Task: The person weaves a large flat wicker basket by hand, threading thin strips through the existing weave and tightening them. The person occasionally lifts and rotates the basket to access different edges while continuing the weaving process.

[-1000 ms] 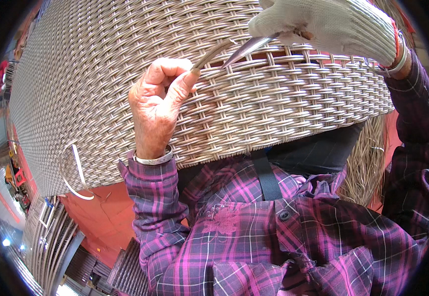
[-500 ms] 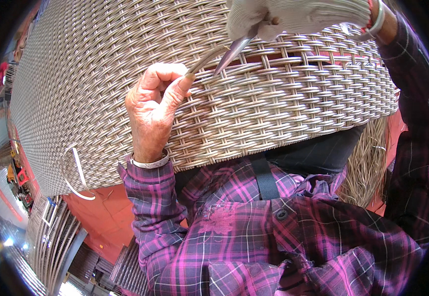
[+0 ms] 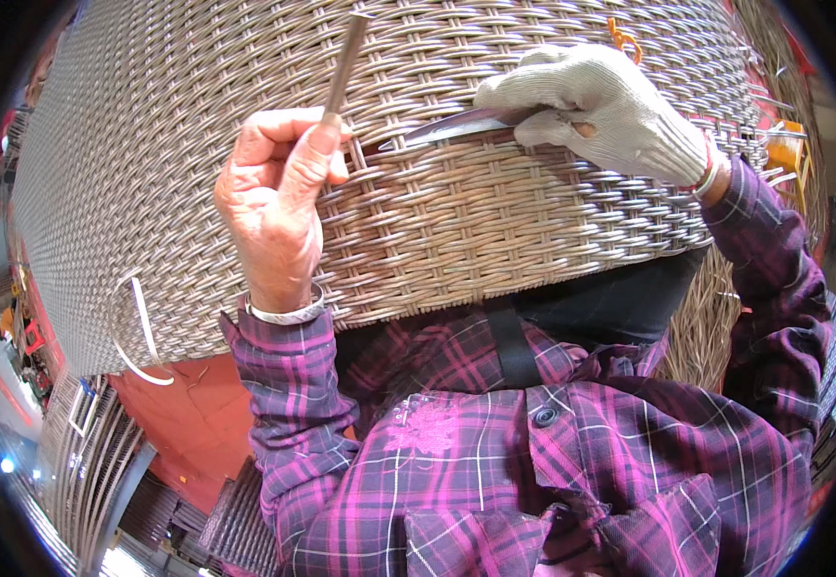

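A large woven wicker panel (image 3: 495, 221) in grey-brown strands spreads before me and curves down to an edge close to my body. My bare left hand (image 3: 274, 207) pinches a wicker strand (image 3: 345, 67) between thumb and forefinger; its free end points up. In a white knit glove, my right hand (image 3: 610, 120) is closed round a pointed metal blade (image 3: 452, 127). The blade lies almost level against the weave, its tip toward the left hand, at a gap between strands. Its handle is hidden in the glove.
A pale loop of strip (image 3: 152, 332) sticks out at the panel's lower left. Bundled loose strands (image 3: 702, 337) hang beyond its lower right edge. An orange tie (image 3: 623, 40) sits behind the glove, and a yellow-orange object (image 3: 785, 147) stands at the far right. Red sheeting (image 3: 192, 413) lies below left.
My right hand has come down and nearer with the blade, which has swung from steep to nearly level against the weave. The strand in my left hand now points upward, and that hand has shifted slightly left.
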The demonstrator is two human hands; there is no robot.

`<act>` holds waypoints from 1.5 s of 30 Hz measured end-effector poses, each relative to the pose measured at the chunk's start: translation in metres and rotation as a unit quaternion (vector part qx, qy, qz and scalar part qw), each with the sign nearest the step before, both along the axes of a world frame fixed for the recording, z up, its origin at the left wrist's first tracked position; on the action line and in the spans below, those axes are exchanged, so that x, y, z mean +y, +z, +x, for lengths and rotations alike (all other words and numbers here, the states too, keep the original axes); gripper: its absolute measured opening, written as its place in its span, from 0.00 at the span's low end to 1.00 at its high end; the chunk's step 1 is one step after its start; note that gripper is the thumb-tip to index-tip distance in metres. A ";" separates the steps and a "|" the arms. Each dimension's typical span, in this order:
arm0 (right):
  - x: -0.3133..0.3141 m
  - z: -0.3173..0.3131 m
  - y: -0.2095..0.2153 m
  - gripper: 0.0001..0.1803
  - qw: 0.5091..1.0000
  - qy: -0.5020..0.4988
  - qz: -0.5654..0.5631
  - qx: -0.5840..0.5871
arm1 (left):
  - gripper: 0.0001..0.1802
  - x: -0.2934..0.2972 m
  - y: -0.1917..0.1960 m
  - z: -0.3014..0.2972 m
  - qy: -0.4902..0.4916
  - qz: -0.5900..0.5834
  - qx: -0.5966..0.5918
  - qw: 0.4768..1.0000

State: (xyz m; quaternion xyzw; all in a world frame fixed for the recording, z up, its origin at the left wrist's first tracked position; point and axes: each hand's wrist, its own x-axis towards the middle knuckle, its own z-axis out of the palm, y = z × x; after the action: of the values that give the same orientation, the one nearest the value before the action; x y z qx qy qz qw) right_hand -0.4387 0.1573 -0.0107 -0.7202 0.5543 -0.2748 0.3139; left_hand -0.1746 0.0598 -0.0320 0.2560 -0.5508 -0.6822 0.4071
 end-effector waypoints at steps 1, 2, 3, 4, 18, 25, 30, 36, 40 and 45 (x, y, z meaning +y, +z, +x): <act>-0.002 0.004 -0.001 0.20 1.000 -0.016 0.023 -0.009 | 0.05 -0.003 -0.001 0.003 0.001 0.011 0.022 1.000; -0.003 0.008 -0.002 0.18 1.000 -0.013 -0.012 0.009 | 0.06 -0.007 -0.004 0.004 0.002 0.036 0.059 0.998; -0.005 0.013 -0.003 0.16 0.999 -0.022 -0.005 0.030 | 0.07 -0.010 -0.005 0.007 0.004 0.059 0.074 0.996; -0.007 0.020 -0.005 0.13 0.998 -0.039 0.009 0.045 | 0.08 -0.013 -0.006 0.010 0.005 0.081 0.087 0.993; -0.013 0.049 -0.036 0.08 0.980 -0.062 -0.165 0.091 | 0.09 -0.008 0.040 0.014 -0.032 -0.191 -0.417 0.888; -0.015 0.049 -0.033 0.08 0.983 -0.055 -0.142 0.107 | 0.13 -0.007 0.029 0.010 -0.019 -0.264 -0.511 0.818; -0.024 0.038 -0.019 0.10 0.995 -0.012 -0.024 0.099 | 0.15 -0.015 0.033 -0.002 -0.097 -0.314 -0.551 0.767; -0.025 0.026 -0.011 0.12 0.998 0.012 0.005 0.059 | 0.15 -0.045 0.041 -0.014 -0.237 -0.422 -0.512 0.710; -0.019 0.021 -0.011 0.10 0.996 0.006 0.002 0.090 | 0.11 -0.041 0.029 -0.026 -0.232 -0.405 -0.485 0.739; -0.012 0.022 -0.017 0.10 0.997 -0.017 -0.038 0.058 | 0.06 -0.021 0.037 -0.001 -0.155 -0.326 -0.445 0.820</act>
State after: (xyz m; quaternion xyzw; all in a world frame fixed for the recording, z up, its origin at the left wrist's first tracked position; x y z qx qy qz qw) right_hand -0.4168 0.1452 -0.0278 -0.7365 0.5731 -0.2591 0.2490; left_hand -0.1756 0.0391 0.0047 0.2953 -0.8945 -0.3291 0.0658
